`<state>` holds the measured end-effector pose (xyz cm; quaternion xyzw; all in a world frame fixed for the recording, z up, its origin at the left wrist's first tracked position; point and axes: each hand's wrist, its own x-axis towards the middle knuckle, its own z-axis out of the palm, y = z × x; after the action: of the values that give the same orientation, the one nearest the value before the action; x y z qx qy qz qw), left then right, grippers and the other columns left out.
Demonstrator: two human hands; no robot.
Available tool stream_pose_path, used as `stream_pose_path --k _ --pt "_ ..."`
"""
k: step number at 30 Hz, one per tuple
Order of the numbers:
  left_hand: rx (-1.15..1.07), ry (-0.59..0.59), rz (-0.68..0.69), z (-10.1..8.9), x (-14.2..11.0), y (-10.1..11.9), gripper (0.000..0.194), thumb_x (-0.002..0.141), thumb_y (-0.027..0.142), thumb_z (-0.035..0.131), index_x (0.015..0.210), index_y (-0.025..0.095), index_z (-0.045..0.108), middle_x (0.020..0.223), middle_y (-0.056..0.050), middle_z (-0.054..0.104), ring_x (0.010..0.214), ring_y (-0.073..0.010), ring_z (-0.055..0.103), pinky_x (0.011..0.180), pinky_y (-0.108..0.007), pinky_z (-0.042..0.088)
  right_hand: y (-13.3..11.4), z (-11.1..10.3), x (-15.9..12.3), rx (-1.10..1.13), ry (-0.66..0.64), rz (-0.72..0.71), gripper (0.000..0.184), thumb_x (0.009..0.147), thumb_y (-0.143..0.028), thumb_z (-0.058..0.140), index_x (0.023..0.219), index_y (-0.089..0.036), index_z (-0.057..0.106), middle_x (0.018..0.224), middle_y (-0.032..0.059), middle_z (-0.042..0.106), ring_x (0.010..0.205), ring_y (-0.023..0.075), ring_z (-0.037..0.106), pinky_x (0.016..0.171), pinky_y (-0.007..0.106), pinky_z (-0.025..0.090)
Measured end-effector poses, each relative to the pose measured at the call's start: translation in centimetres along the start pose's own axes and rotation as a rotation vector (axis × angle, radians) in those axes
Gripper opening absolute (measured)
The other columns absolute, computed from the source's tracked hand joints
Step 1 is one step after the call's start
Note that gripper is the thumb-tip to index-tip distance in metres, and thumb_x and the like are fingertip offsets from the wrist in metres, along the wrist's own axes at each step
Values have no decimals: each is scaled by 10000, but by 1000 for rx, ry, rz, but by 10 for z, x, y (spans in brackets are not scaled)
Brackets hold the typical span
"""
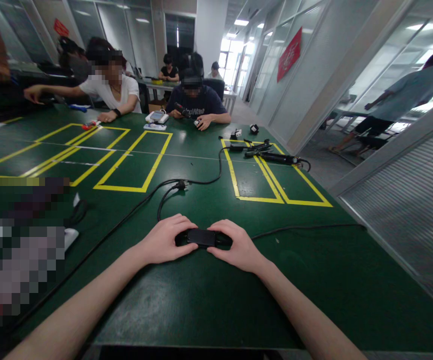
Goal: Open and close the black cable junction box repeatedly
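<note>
A black power adapter, a small rectangular brick, is held just above or on the green table; I cannot tell which. My left hand pinches its left end between thumb and fingers. At its right end my right hand grips in the same way. A black cord runs from behind my right hand toward the table's right edge. Beyond my left hand lies a power plug, its short cable curving down behind that hand.
Yellow tape outlines mark the green table. Black tools lie at the far right. A long black cable crosses the surface. Co-workers sit opposite, one in a dark shirt, one in white. A pixelated area covers the left.
</note>
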<state>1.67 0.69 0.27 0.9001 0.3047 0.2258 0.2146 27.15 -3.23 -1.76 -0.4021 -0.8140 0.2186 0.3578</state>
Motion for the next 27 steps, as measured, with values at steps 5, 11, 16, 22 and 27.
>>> stream_pose_path --k 5,11,16,22,27 --pt "21 -21 -13 2 -1 0 260 915 351 691 1128 203 706 1057 -69 683 974 -227 651 834 -330 533 -1 -2 0 -41 -6 12 315 762 -167 787 1047 -230 669 1044 67 727 968 244 684 856 398 565" --pt "66 -28 3 4 -1 -1 276 865 308 736 1121 213 695 1062 -65 663 982 -231 635 833 -330 526 -2 -3 0 -79 -41 15 313 776 -185 818 1037 -229 652 1067 73 721 999 252 666 870 413 549" --pt "113 -48 -3 4 0 -1 241 866 283 746 1078 194 676 1049 -64 668 975 -234 636 812 -331 520 -5 -2 2 -206 -90 -3 339 773 -249 855 1033 -213 641 1089 86 694 999 264 635 838 410 518" --pt "143 -30 43 6 -1 0 347 883 303 713 1200 192 630 1101 -78 687 1005 -243 652 849 -351 536 -6 -2 2 -371 -160 -34 243 918 -350 746 1053 -177 642 971 88 662 884 252 584 755 392 474" --pt "169 -38 53 9 1 3 327 873 272 690 1184 195 623 1101 -70 709 1002 -240 667 859 -352 527 -6 -2 2 -384 -160 -44 272 951 -416 695 1065 -173 654 974 93 660 879 247 586 757 390 472"
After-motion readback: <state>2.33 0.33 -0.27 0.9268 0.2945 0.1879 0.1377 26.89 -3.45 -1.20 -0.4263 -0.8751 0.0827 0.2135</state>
